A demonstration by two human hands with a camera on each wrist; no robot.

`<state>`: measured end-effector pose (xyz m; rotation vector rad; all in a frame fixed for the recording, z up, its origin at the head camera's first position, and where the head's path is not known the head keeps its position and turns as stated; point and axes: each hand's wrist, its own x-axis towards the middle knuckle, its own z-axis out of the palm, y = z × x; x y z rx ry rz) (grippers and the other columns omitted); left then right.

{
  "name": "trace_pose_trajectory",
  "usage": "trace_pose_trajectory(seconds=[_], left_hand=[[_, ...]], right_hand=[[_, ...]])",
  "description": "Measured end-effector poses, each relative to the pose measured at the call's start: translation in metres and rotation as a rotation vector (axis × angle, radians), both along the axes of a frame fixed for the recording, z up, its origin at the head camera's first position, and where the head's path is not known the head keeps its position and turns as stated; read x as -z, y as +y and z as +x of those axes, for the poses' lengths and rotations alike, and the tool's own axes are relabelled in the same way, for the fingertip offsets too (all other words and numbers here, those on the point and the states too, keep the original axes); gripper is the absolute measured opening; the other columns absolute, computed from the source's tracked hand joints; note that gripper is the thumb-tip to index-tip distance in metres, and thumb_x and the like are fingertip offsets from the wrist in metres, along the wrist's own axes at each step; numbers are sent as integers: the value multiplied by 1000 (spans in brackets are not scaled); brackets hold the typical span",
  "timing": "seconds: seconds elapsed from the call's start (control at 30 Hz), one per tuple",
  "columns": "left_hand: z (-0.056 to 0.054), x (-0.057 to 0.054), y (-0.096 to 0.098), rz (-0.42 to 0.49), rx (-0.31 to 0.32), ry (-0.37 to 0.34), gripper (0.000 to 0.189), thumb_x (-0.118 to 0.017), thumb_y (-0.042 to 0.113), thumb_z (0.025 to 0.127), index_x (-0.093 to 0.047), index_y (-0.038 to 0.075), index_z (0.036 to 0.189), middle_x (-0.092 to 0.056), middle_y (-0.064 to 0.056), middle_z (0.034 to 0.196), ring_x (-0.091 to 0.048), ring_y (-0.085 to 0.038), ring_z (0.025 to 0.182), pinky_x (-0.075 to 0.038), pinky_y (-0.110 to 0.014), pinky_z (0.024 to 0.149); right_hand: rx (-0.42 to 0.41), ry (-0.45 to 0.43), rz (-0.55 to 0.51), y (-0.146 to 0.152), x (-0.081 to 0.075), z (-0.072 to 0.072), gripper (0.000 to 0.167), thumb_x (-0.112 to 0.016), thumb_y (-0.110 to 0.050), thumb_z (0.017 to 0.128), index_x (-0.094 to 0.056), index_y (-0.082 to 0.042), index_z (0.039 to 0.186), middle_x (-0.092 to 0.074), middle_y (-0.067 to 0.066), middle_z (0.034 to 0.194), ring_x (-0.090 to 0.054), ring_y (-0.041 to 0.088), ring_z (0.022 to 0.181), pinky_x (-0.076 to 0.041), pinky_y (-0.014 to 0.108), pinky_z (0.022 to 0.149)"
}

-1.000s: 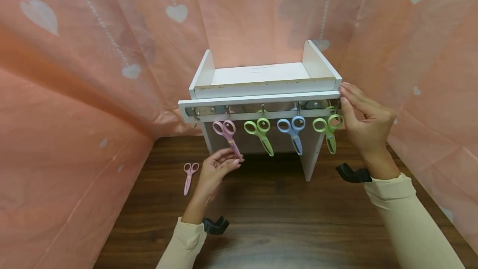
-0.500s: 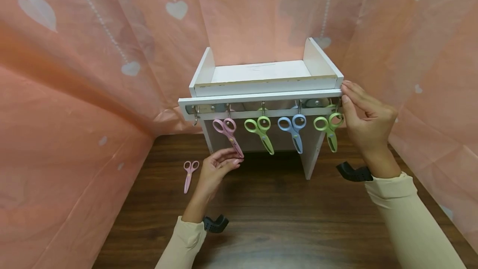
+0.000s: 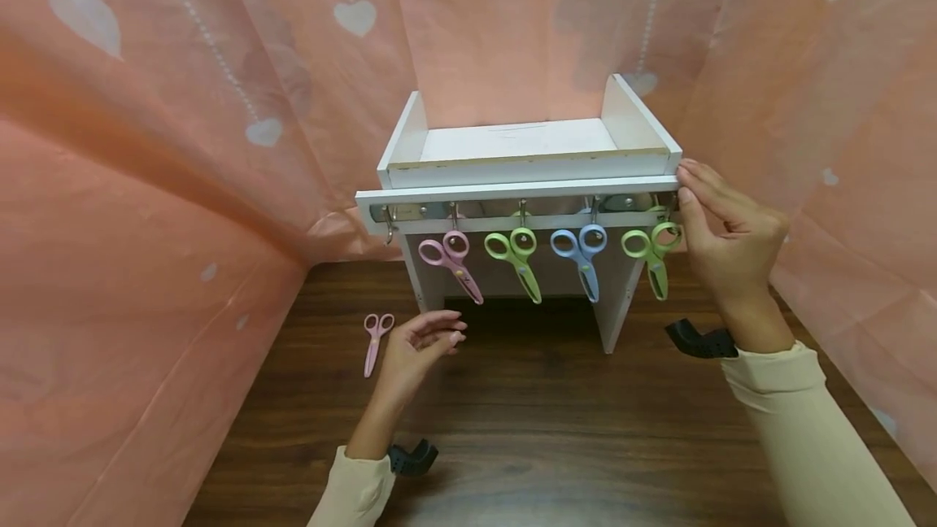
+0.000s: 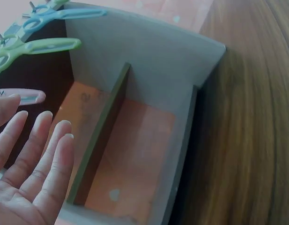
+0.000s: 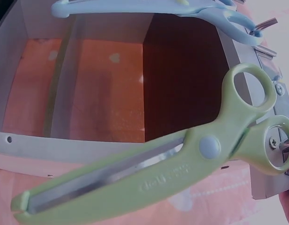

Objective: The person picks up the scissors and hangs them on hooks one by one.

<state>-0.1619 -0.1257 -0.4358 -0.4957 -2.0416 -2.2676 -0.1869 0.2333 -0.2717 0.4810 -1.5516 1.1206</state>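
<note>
A white hook rail (image 3: 468, 227) runs across the front of a white shelf unit. From its hooks hang pink scissors (image 3: 455, 265), green scissors (image 3: 518, 260), blue scissors (image 3: 583, 259) and, at the right end, another green pair (image 3: 654, 257), large in the right wrist view. My left hand (image 3: 419, 350) holds nothing, fingers loosely bent, just below and left of the hanging pink pair's tip. My right hand (image 3: 741, 238) pinches the rail's right end between thumb and fingers. A second pink pair of scissors (image 3: 375, 346) lies on the table, left of my left hand.
The rail's leftmost hook (image 3: 390, 226) carries nothing. Behind the rail stands the shelf unit (image 3: 521, 137), with a divider (image 4: 103, 131) inside. A pink curtain (image 3: 220, 210) with white hearts surrounds the dark wooden table (image 3: 527, 437).
My left hand has let go of the hanging pink scissors' tip and drawn down and slightly left. The right hand keeps its hold on the rail's end.
</note>
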Motion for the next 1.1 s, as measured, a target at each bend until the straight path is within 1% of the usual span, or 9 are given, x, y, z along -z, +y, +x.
trace_pose_trajectory(seconds=[0.13,0.27,0.37,0.53,0.63,0.73,0.83,0.93,1.1], left_hand=[[5,5,-7,-72,-56,-19,28,-75,3,92,-70,-2,119,-73,-22,109,-72,-25,95,-61,-36,78],[7,10,-12,-110,-69,-55,28,-76,7,92,-71,2,118,-73,-21,110,-71,-30,100,-60,-44,84],[9,15,-17,-120,-77,-72,29,-75,7,92,-70,-2,120,-73,-21,111,-70,-35,103,-59,-46,87],[11,23,-24,-124,-96,-70,33,-74,6,93,-66,-9,121,-71,-25,112,-67,-44,107,-60,-39,85],[12,27,-27,-142,-123,-62,31,-75,7,92,-68,-7,119,-71,-25,112,-69,-42,105,-60,-35,84],[10,32,-31,-181,-166,-37,27,-76,6,91,-71,-3,116,-73,-23,111,-72,-31,101,-59,-31,84],[9,38,-35,-210,-209,-11,26,-76,4,90,-72,-3,115,-73,-21,110,-73,-22,96,-57,-25,83],[7,45,-39,-205,-229,-5,25,-76,0,89,-72,-5,113,-73,-22,109,-73,-23,95,-57,-24,83],[6,51,-42,-229,-268,-16,25,-75,-6,87,-72,-7,112,-72,-25,109,-71,-36,96,-58,-27,82]], right_hand=[[-10,2,-7,1,0,0,18,-69,9,85,-76,7,101,-71,28,106,-72,25,108,-52,35,100],[-17,10,-28,2,0,-1,17,-69,9,84,-76,8,99,-71,29,105,-72,25,107,-52,36,100],[-14,9,-32,2,1,-1,17,-70,9,84,-77,8,99,-71,29,104,-73,25,106,-52,35,100],[-11,3,-26,1,2,0,17,-70,9,84,-77,7,99,-71,29,104,-73,25,106,-52,35,99],[-17,2,-23,0,3,0,17,-70,9,84,-77,7,99,-71,29,104,-72,25,107,-53,34,99],[-21,2,-22,-1,2,-1,17,-69,9,85,-76,7,100,-71,29,105,-72,26,107,-53,34,99],[-24,2,-28,-1,1,-1,17,-69,9,85,-76,7,100,-71,29,105,-72,26,107,-52,34,99],[-20,1,-32,-2,0,-1,17,-69,8,84,-77,7,100,-71,29,105,-72,26,107,-52,35,100],[-11,-7,-26,-2,0,0,17,-69,9,84,-77,7,100,-71,28,105,-72,24,107,-52,35,100]])
